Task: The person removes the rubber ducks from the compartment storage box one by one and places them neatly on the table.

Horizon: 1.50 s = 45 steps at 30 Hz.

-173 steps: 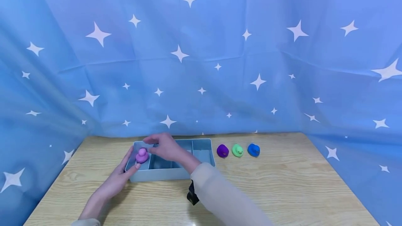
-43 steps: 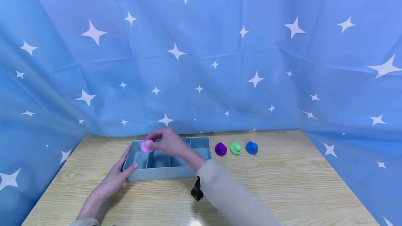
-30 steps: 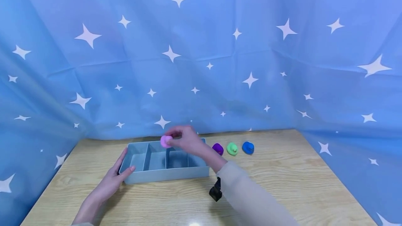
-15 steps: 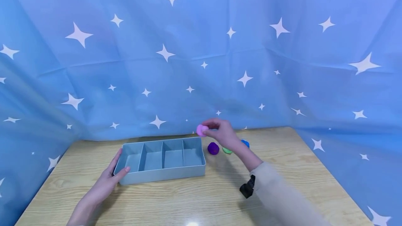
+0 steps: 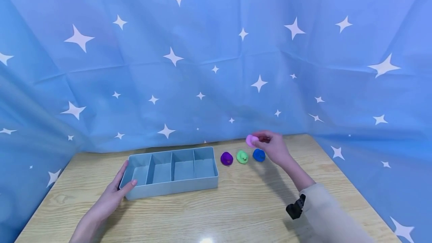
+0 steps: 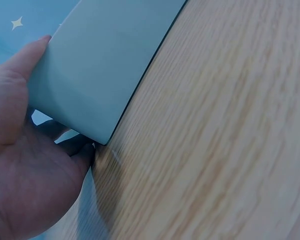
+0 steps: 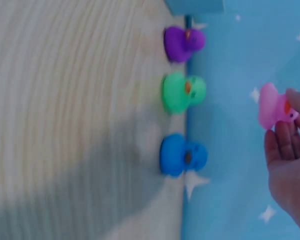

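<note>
In the head view my right hand (image 5: 275, 147) pinches a pink rubber duck (image 5: 251, 140) above the table, near the back edge. The right wrist view shows the pink duck's body (image 7: 268, 107) held by its head between thumb and fingertips. Below it stand a purple duck (image 5: 227, 158), a green duck (image 5: 242, 156) and a blue duck (image 5: 258, 155) in a row. My left hand (image 5: 109, 198) grips the left end of a blue-grey box (image 5: 172, 188) with several compartments. Its thumb is at the front rim; the left wrist view shows the fingers around the end wall.
The wooden table (image 5: 216, 216) holds the box and ducks. A blue curtain (image 5: 216, 66) with white stars stands behind it and at both sides. A black device (image 5: 295, 207) is strapped at my right wrist.
The pink duck, first in the leftmost compartment, was lifted out by my right hand and carried right, past the box, to above the blue duck. The left hand stays on the box.
</note>
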### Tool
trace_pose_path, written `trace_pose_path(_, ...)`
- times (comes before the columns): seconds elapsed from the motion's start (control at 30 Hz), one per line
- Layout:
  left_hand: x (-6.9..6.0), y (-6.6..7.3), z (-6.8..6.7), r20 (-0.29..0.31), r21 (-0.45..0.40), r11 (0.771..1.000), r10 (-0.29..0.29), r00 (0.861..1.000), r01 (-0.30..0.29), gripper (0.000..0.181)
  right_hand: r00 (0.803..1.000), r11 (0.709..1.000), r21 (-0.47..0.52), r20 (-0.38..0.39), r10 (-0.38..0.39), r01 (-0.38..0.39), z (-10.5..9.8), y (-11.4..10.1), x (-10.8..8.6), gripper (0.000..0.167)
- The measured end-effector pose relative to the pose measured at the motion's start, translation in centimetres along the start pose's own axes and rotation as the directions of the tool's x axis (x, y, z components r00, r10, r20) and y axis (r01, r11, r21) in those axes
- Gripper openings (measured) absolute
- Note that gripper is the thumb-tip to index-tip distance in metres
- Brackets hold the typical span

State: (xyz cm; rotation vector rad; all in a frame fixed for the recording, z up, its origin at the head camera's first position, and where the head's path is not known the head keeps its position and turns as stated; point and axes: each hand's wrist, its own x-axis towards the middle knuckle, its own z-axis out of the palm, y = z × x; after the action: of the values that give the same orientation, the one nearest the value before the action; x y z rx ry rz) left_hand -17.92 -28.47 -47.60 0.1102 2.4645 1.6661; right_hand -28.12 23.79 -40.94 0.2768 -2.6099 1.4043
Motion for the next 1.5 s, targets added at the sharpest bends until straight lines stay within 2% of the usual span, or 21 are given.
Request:
trace_pose_path(0.33, 0.1, -0.1, -0.1, 0.002, 0.011, 1.0, -0.003, 1.0, 0.003, 0.086, 0.996, 0.997, -0.048, -0.077, 0.049, -0.053, -2.8, 3.8, -0.8, 0.033)
trace_pose_path(0.63, 0.2, -0.2, -0.1, -0.005, 0.006, 1.0, 0.011, 1.0, -0.011, 0.086, 0.988, 0.991, -0.057, -0.104, 0.118, -0.125, -3.4, 6.3, -1.5, 0.034)
trace_pose_path(0.83, 0.2, -0.3, 0.0, -0.006, 0.008, 1.0, -0.008, 1.0, 0.008, 0.087, 0.981, 0.982, -0.068, -0.097, 0.171, -0.178, -3.4, 7.7, -1.9, 0.035)
trace_pose_path(1.1, 0.1, -0.3, 0.0, -0.005, 0.008, 1.0, -0.014, 1.0, 0.014, 0.086, 0.972, 0.964, -0.139, -0.088, 0.217, -0.228, -3.1, 8.7, -2.2, 0.036)
trace_pose_path(1.5, 0.1, -0.3, -0.2, 0.009, -0.001, 1.0, -0.022, 1.0, 0.022, 0.085, 0.98, 0.966, -0.171, -0.086, 0.18, -0.192, -2.7, 9.1, -2.3, 0.034)
